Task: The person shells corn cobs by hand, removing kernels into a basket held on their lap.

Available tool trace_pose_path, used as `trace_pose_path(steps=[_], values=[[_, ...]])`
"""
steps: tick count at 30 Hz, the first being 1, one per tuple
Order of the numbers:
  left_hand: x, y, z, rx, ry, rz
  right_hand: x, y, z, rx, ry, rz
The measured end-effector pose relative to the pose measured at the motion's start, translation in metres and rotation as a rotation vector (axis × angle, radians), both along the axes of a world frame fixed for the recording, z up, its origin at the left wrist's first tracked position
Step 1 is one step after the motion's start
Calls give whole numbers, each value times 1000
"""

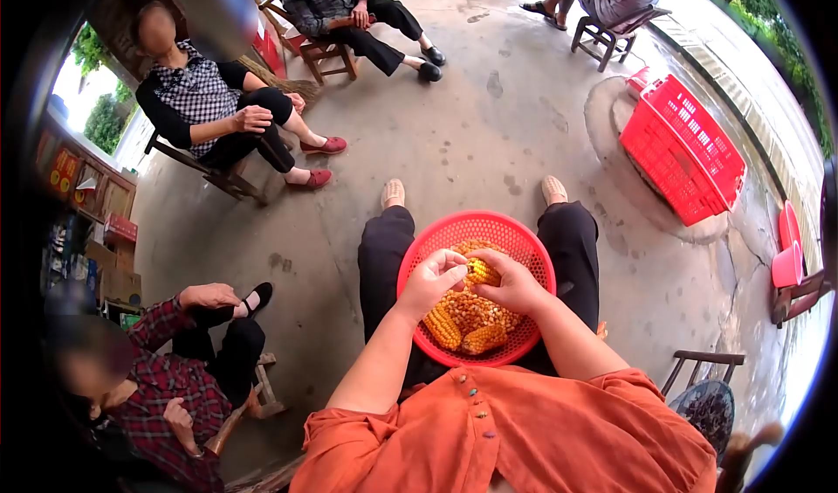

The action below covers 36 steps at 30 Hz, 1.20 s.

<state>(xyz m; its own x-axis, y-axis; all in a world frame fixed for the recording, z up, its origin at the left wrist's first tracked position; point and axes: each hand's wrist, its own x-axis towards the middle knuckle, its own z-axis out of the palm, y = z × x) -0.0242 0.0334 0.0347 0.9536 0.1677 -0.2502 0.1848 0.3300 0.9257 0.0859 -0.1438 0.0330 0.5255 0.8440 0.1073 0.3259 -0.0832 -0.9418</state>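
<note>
A corn cob [480,272] is held between my two hands above a red plastic basket [543,257] that sits between my legs. My right hand [513,285] is wrapped round the cob from the right. My left hand [431,281] has its thumb and fingers pressed together at the cob's left side. Loose corn kernels [478,313] cover the basket's bottom. Two more cobs lie on them near the front: one cob [443,327] at the left and another cob [484,339] beside it, partly stripped by its look.
Several people sit on low wooden chairs around me, at left and at the back. A large red crate [681,151] stands at right on the concrete floor [489,135]. A pink bucket [787,266] is at the far right, and a wooden chair [704,388] is behind my right side.
</note>
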Motion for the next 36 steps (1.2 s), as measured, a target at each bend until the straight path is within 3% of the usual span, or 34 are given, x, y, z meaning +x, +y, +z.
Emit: trace_pose_path(steps=[14, 16, 17, 19, 20, 24, 36], values=[[-1, 1, -24, 85, 55, -36, -5, -3, 5, -140, -245, 44], [-1, 0, -28, 177, 34, -44, -4, -4, -10, -122, -288, 32], [0, 0, -34, 349, -1, -33, -1, -5, -21, -126, -304, 49], [3, 2, -52, 355, -11, -41, 0, -4, -26, -102, -374, 43], [3, 4, -59, 512, -110, -28, 1, -4, -31, -90, -399, 34], [2, -5, -48, 228, -37, -20, -8, -4, -4, -157, -317, 63], [5, -10, -65, 687, -83, 78, -17, -2, -7, -222, -361, 77]])
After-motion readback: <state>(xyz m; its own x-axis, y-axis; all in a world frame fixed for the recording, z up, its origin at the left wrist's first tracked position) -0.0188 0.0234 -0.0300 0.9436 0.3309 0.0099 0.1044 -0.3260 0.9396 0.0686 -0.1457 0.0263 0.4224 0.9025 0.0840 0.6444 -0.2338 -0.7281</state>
